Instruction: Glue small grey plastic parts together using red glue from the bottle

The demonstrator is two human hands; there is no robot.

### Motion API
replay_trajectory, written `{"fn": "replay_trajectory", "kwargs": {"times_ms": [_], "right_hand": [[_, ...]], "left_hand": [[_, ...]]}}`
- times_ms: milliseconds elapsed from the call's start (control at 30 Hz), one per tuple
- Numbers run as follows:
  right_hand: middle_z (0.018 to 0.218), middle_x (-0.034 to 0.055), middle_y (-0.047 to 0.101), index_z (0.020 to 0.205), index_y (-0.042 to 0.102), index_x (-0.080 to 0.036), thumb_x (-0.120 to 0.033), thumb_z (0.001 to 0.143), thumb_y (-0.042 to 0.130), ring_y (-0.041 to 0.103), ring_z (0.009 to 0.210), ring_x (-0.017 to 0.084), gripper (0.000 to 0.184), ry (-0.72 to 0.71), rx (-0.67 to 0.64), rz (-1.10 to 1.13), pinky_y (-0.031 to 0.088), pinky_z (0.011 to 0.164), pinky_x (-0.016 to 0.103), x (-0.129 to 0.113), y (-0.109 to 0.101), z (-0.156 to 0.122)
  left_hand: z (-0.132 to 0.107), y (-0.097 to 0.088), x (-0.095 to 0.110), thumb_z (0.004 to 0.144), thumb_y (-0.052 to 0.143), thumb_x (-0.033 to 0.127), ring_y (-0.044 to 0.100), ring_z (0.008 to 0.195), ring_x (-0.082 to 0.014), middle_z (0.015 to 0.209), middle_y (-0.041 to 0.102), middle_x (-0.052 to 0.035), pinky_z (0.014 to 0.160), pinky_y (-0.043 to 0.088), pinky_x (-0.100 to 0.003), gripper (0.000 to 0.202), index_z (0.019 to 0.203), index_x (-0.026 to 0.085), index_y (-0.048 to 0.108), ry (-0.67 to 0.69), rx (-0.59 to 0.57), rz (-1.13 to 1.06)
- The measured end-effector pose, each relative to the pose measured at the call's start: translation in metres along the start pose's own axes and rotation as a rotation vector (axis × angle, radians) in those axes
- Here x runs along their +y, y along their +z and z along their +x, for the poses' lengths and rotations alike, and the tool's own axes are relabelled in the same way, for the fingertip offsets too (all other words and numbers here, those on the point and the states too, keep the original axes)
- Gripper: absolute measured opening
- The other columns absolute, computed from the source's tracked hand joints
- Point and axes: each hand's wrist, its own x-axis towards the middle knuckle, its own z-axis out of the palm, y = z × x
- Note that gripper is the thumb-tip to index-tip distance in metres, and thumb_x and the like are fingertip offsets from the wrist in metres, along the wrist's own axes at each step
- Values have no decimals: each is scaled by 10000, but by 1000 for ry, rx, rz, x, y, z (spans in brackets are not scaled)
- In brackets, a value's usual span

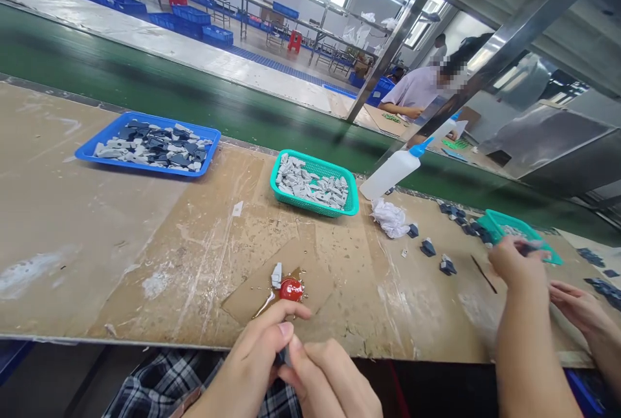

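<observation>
1 dark part (280, 358) in hand, looks mid-piece

Left hand (257, 348) and right hand (332, 376) meet at the tabletop's (194, 269) near edge, fingers of both clamped on the dark part, left index sticking out. Part mostly hidden; can't tell what's done on it. 1 grey piece (276, 275) sits just beside a wet red lump (292, 289), unheld. Blue tray (87, 154) of mixed pieces, green basket (313, 208) of grey ones: done or waiting, unclear. Also around: white bottle (389, 175), crumpled white wad (389, 219). Co-worker's hands (521, 264) work at right, well apart. In the way: own fingers block the view; wet patch by the grey piece could smear.
</observation>
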Motion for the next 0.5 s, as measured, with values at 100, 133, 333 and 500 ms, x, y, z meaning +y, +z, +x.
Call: {"fn": "replay_trajectory", "kwargs": {"times_ms": [100,133,333,500], "right_hand": [[559,28,587,928,672,-90,-88,963,465,535,465,126,210,-182,-59,-75,369,379,252,4,-2,18],[535,27,573,856,677,-85,-72,966,431,531,446,123,269,-224,-105,-97,359,370,250,4,-5,23],[480,5,537,792,676,-67,-3,927,403,506,401,120,311,-341,-98,-269,323,347,252,-2,-9,25],[490,47,634,762,639,-67,29,899,471,550,370,121,237,-265,186,-450,389,349,230,-11,16,5]], "left_hand": [[4,2,-2,861,396,454,232,513,-104,638,307,66,476,180,-211,393,1116,204,561,-17,23,-95],[5,3,-4,847,398,479,216,509,-98,636,293,72,475,162,-213,419,1126,198,534,-36,34,-116],[5,8,-13,835,397,488,239,480,-93,602,294,91,458,186,-218,432,1148,196,455,-99,52,-164],[-4,8,-8,876,397,383,325,553,-111,603,316,74,509,252,-207,237,988,207,509,-70,64,-128]]}}
